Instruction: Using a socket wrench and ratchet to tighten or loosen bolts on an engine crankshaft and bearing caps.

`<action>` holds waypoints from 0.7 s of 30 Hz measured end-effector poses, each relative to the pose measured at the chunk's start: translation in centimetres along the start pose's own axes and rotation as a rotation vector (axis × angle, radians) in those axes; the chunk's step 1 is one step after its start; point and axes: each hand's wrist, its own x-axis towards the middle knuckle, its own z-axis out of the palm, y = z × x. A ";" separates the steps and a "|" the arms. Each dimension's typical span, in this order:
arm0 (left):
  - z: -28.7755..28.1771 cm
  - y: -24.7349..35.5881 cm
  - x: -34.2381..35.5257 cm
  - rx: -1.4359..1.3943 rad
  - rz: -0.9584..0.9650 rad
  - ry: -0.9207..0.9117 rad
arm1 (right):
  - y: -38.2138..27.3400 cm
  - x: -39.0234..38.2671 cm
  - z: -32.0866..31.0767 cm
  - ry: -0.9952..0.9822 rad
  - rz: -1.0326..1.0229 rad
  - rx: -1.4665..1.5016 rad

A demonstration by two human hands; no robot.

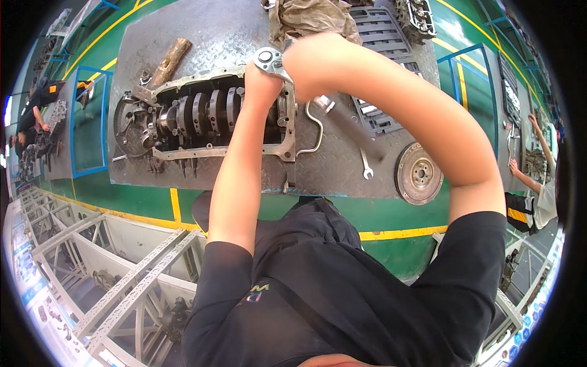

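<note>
The engine block (pixel 214 147) lies on the table with its crankshaft (pixel 199 114) exposed. Over its right end, I hold a ratchet wrench (pixel 267 57) with a round chrome head. My left hand (pixel 263 85) is closed just below that head; whatever lies beneath the fist is hidden. My right hand (pixel 302 67) wraps the wrench beside the head, its fingers mostly out of sight. A chrome collar and blurred dark grip (pixel 361 131) slant away past the right hand, apparently the same wrench's handle. A bent metal tube (pixel 318 131) lies beside the block.
An open-end wrench (pixel 366 165) and a toothed flywheel (pixel 420 174) lie at the right. Behind are a brown cloth (pixel 315 21), a tool case (pixel 379 33) and a cylinder head (pixel 416 18). A wooden piece (pixel 170 61) rests at the far left. Other people work at both sides.
</note>
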 end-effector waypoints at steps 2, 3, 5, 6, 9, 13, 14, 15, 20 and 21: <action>-0.3 -0.3 0.0 -0.458 -0.422 -0.110 | 0.9 0.8 -0.9 0.528 -0.119 -0.290; -0.4 -0.4 -0.1 -0.413 -0.462 -0.122 | 1.3 2.1 -1.1 0.709 -0.104 -0.306; -0.6 -0.5 0.1 -0.608 -0.465 -0.112 | 1.8 2.9 -0.7 1.155 -0.256 -0.411; -0.6 -0.5 0.3 -0.717 -0.452 -0.125 | 1.3 2.7 -0.4 1.064 -0.114 -0.423; -0.6 -0.2 0.4 -0.360 -0.177 -0.160 | -0.1 0.4 0.5 0.401 -0.079 -0.267; -0.1 0.6 -1.0 -0.367 -0.309 -0.081 | 0.3 0.1 -0.3 0.254 -0.022 -0.133; 0.1 0.7 -1.0 -0.503 -0.315 -0.088 | 0.7 0.0 -1.0 0.377 -0.044 -0.273; 0.2 0.7 -1.3 -0.508 -0.290 -0.094 | 1.5 1.4 -0.9 0.550 -0.081 -0.282; 0.6 -0.4 -0.8 -0.458 -0.220 -0.051 | -0.8 0.8 0.8 0.563 0.012 -0.268; 1.0 -0.7 -0.6 -0.273 0.016 0.007 | -1.0 0.4 1.2 0.438 -0.030 -0.285</action>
